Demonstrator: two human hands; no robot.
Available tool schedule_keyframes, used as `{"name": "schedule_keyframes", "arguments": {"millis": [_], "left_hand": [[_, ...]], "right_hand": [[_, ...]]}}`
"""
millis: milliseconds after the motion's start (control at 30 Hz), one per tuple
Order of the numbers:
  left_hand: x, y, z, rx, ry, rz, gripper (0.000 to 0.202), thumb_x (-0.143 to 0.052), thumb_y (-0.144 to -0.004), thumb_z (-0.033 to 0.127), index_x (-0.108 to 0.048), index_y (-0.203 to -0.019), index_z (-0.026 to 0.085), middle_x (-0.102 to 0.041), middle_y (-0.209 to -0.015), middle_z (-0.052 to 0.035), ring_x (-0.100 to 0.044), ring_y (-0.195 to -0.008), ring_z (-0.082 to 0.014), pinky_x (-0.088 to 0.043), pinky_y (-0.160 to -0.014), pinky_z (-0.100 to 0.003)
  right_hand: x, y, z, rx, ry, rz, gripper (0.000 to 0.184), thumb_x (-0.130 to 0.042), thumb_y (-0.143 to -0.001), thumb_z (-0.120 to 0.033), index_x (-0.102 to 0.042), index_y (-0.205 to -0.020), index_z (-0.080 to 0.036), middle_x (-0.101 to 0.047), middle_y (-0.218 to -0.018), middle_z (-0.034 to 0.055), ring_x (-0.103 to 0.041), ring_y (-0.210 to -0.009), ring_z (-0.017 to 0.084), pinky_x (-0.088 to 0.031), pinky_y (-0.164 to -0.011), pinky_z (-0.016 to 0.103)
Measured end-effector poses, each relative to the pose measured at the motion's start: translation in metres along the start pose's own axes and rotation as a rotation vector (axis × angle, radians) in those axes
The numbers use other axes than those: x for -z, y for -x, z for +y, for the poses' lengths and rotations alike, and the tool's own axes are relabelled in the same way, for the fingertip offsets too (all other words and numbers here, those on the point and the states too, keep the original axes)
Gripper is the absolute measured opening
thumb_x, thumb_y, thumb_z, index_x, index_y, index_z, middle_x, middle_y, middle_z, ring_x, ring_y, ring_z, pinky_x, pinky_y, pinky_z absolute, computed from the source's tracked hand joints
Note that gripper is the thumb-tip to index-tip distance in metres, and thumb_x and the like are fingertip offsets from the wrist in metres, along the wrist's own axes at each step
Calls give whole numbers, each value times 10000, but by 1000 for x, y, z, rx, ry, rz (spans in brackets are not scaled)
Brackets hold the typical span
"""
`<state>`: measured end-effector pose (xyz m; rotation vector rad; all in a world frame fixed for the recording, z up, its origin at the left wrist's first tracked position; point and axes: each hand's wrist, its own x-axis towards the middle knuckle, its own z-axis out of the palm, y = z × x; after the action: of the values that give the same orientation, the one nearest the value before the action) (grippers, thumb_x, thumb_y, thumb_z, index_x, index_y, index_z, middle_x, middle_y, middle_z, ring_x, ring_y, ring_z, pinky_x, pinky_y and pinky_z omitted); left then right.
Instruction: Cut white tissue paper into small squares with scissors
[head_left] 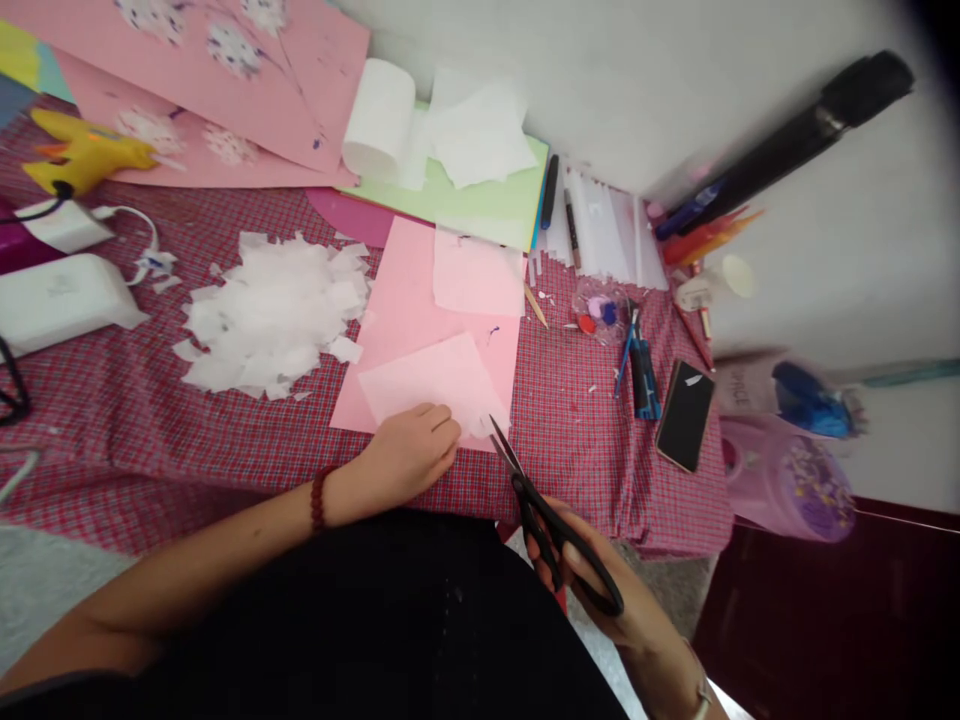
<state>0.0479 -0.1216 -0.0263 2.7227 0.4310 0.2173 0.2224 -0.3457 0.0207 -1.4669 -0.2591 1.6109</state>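
My right hand (559, 550) grips black-handled scissors (536, 505), whose blades point up and left and look slightly parted. Near the blade tips is a small white bit of tissue (480, 424). My left hand (412, 450), a red bead bracelet on its wrist, has its fingers curled at the lower edge of a thin tissue sheet (427, 375); the fingertips are hidden. Under this sheet lies pink paper (397, 290), with another tissue piece (478, 275) on its upper part. Left of it is a heap of cut white tissue pieces (277, 310) on the checked tablecloth (225, 445).
Behind are a tissue roll (380, 120), green paper (480, 210) and pink sheets with white flower pictures (300, 60). A yellow glue gun (90, 155) and white power strip (67, 295) sit left. Rightward are a paint palette (600, 308), a box cutter (643, 375) and a phone (685, 415).
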Motion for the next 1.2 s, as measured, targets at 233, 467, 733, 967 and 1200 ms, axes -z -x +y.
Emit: {"name": "schedule_keyframes", "arguments": {"millis": [233,467,733,967,1200], "left_hand": [[3,-1,1,12,19,-5,187,-447,-942,180,-566,-798,161,-593,-825,-47,-540,-773,-186,-454,-684,-318],[2,-2,1,6,28,11,168,-471,-930,180,-558,-787,166,-595,-819,-43,-539,-765,-181,-446,-668,-312],[2,-3,2,9,40,16,158,-476,-924,176,-561,-791,164,-597,-816,-46,-540,-756,-186,-445,-662,-317],[3,-4,2,7,46,31,182,-477,-931,177,-559,-769,167,-598,-793,-36,-532,-724,-172,-429,-644,-306],[2,-2,1,-49,73,87,192,-482,-930,160,-561,-756,164,-584,-762,-22,-524,-702,-165,-420,-644,-302]], "right_hand": [[-4,-16,-17,11,66,-36,661,-730,-773,-554,-562,-1318,-220,-621,-853,37,-546,-617,141,-398,-542,272],[-10,-23,-21,15,87,5,633,-727,-774,-553,-579,-1283,-207,-585,-799,15,-490,-545,113,-364,-480,256],[-8,-23,-15,-25,186,38,558,-660,-864,-485,-528,-1335,-214,-557,-754,-10,-427,-456,76,-347,-414,222],[-9,-21,-24,-24,198,-12,555,-681,-819,-537,-569,-1284,-257,-561,-820,5,-495,-583,132,-404,-512,264],[-10,-28,-30,22,179,-49,538,-651,-848,-539,-566,-1285,-237,-564,-853,17,-487,-651,149,-386,-585,284]]}}
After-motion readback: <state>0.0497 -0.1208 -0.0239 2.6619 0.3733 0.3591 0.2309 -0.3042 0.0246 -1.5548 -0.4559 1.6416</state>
